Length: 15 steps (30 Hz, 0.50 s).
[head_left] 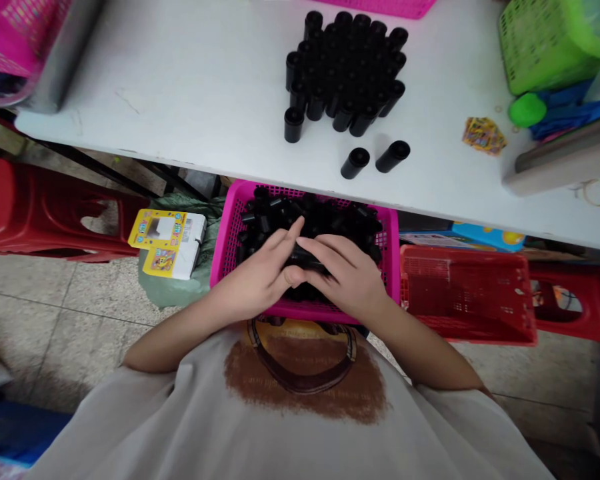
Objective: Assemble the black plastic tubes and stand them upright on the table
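Observation:
My left hand (265, 270) and my right hand (347, 275) meet over a pink basket (221, 247), their fingertips nearly touching. Between them lies a black cylinder (311, 259), partly hidden by the fingers. Both hands are closed about it, with the thumbs on the near side. Many loose black parts (267, 212) fill the basket below. Beyond it, on the white table (190, 100), stands a tight cluster of black cylinders (350, 67). Two more, a left one (355, 163) and a right one (393, 157), are apart from it near the table's edge.
Yellow printed cards (484, 135) and a green basket (540, 47) are on the table's right side. A grey cylindrical object (565, 157) lies near its right edge. A red crate (467, 293) sits right of my basket; a yellow-and-white box (170, 241) sits left.

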### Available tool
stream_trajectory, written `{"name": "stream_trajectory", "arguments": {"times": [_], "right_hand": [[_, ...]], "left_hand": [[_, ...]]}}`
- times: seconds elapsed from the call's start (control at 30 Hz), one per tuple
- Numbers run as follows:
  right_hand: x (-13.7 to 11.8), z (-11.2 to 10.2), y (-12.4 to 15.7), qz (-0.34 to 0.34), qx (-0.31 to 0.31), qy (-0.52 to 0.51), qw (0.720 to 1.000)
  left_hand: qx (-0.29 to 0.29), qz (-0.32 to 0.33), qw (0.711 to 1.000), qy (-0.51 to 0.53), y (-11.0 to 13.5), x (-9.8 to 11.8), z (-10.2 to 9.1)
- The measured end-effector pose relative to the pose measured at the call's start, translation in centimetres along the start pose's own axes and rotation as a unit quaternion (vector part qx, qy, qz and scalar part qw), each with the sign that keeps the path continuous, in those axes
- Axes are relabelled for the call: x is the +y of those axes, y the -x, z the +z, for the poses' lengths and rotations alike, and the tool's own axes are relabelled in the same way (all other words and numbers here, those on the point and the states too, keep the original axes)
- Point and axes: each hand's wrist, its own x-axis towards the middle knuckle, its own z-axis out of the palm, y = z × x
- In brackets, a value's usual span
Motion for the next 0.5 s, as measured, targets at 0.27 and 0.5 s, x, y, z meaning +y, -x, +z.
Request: {"name": "stream_trajectory", "arguments": {"times": [0.27,0.5], "right_hand": [[4.1,-2.5,1.8,0.238,0.16,-0.155,0.946],[7.9,-5.4,6.0,0.382,0.238,-0.436,0.779]], "left_hand": [[0.184,-0.014,0.973,-0.139,-3.5,0.3,-5.2],[0.186,-0.127,0.941,-0.253,-10.4,-2.4,-10.0]]}}
